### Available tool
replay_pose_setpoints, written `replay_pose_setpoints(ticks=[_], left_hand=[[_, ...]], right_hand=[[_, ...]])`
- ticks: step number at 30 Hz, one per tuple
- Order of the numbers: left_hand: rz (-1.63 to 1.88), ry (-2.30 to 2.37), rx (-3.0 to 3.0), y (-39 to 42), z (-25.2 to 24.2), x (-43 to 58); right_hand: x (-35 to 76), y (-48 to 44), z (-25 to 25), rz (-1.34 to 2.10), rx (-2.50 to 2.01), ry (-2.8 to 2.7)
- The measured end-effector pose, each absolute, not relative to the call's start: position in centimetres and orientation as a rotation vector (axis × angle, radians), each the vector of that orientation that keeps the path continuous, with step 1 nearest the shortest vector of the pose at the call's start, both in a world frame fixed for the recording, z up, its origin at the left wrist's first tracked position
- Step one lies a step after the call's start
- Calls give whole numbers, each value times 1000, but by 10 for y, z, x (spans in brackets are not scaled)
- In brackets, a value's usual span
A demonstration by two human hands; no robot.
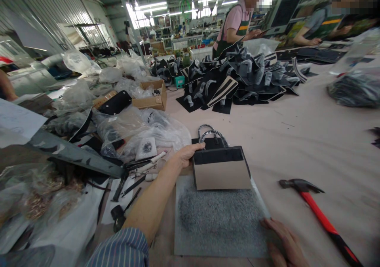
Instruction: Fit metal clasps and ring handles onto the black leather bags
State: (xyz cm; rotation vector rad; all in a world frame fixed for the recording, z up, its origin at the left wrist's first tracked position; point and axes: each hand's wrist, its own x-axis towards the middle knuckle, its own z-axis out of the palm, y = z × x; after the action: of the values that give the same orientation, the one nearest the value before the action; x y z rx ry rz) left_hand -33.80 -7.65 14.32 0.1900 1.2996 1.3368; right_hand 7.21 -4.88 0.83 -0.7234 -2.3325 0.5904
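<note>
A black and beige handbag panel (222, 174) lies over the far end of a grey speckled slab (221, 223), its wrapped handles (212, 132) pointing away from me. My left hand (190, 153) is closed on the panel's upper left corner, near the base of the handles. My right hand (286, 239) rests at the slab's near right corner, fingers extended and apart, with nothing visible in it. To the right lies a claw hammer (319, 213) with a red and black handle.
Beyond the slab is a heap of black bag panels (237, 77) with wrapped handles. Plastic bags (139, 128), a cardboard box (151, 95) and hand tools (130, 188) crowd the left. A dark plastic-wrapped bundle (356, 89) sits at right. Two people stand across the table.
</note>
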Motion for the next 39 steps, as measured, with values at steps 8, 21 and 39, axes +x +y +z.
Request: replay_pose_setpoints(ticks=[8, 21, 39], left_hand=[[1346, 1338, 120, -76, 145, -338], [1362, 1362, 124, -69, 153, -330], [1394, 1438, 324, -85, 167, -317]], right_hand=[[74, -50, 4, 634, -724, -2342], [65, -54, 11, 529, -710, -2291], [-37, 17, 117, 1384, -1019, -1881]])
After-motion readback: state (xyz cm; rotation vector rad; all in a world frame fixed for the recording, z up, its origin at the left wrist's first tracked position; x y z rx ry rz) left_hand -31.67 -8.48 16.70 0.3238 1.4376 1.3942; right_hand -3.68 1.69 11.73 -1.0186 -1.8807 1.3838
